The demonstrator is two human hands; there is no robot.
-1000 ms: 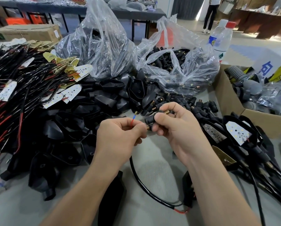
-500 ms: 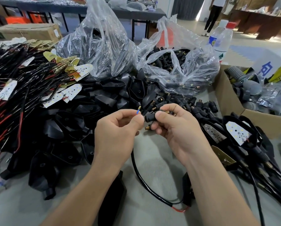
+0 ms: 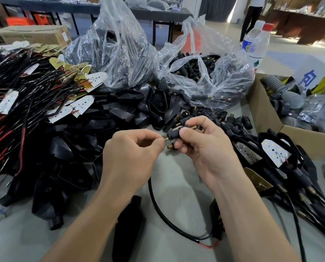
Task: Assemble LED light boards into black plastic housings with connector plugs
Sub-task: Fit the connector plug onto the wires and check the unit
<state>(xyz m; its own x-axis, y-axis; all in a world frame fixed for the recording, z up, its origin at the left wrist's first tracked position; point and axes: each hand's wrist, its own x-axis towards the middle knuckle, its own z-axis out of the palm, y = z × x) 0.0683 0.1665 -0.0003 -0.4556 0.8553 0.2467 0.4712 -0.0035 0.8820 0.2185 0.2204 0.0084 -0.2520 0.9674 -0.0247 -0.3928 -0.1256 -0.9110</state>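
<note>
Table [image 3: 178, 201]: grey surface; carries all the parts listed below.
Wired board pile [image 3: 25, 103]: left side; black and red leads tangled with white and gold LED boards; too many to count.
Housing pile [image 3: 101, 125]: black shells heaped between the wired board pile and the bags; count cannot be told.
Plastic bags [image 3: 116, 53]: two, clear, side by side at the rear; the right one is open and holds black plugs.
Cardboard box [image 3: 267, 118]: one, at the right edge, holding grey and black parts.
Assembled units [image 3: 276, 154]: right of the right hand; one white board clearly faces up in its housing.
Bottles [image 3: 256, 44]: two, upright behind the right bag.
Lone housings [image 3: 127, 224]: two; one under the left forearm, one under the right forearm at the cable's far end.
Left hand [image 3: 131, 157]: fingers curled; thumb and forefinger pressed together, pinching the end of the black cable just at a brass plug tip.
Right hand [image 3: 205, 148]: fingers curled round the connector plugs, thumb on top.
Black cable [image 3: 157, 205]: one; curves from below the left hand to the housing under the right forearm, red lead showing there.
Connector plugs [image 3: 174, 134]: between the two hands, above the table; three brass ends counted.
Loose plugs [image 3: 233, 121]: scattered behind the right hand.
</note>
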